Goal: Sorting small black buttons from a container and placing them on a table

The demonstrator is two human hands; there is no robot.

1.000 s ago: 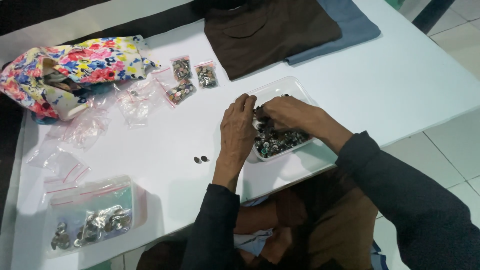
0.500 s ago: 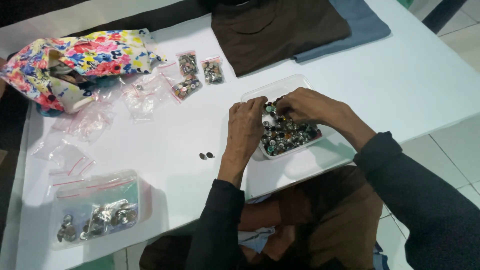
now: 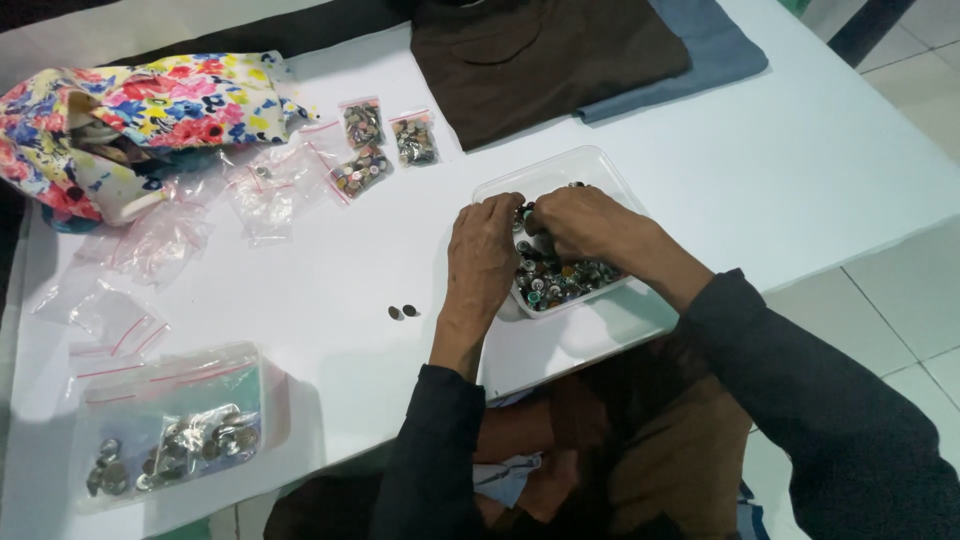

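Both hands were over the clear plastic tray [image 3: 600, 168] of mixed metal buttons [image 3: 556, 280], near the table's [image 3: 820, 170] right-front edge. Left hand [image 3: 483, 255] sat at the tray's left rim, fingers curled down into it; right hand [image 3: 583, 222] came in from the right, fingertips meeting the left's at the tray's upper-left part. Something small and dark sat between the fingertips, but knuckles hid the contact, so couldn't tell which hand pinched it or whether either grip was closed.

Two loose buttons [image 3: 403, 312] lay on the table left of the left wrist, apart from the tray. Three small filled zip bags [image 3: 362, 124] sat further back, empty bags [image 3: 262, 190] beside them. Larger zip bag [image 3: 170, 430] with silver buttons at front left. Floral pouch [image 3: 150, 110] was cut off at the left edge; contents unclear. Brown cloth [image 3: 540, 55] over blue cloth [image 3: 715, 45] at the back, both cropped at the top.
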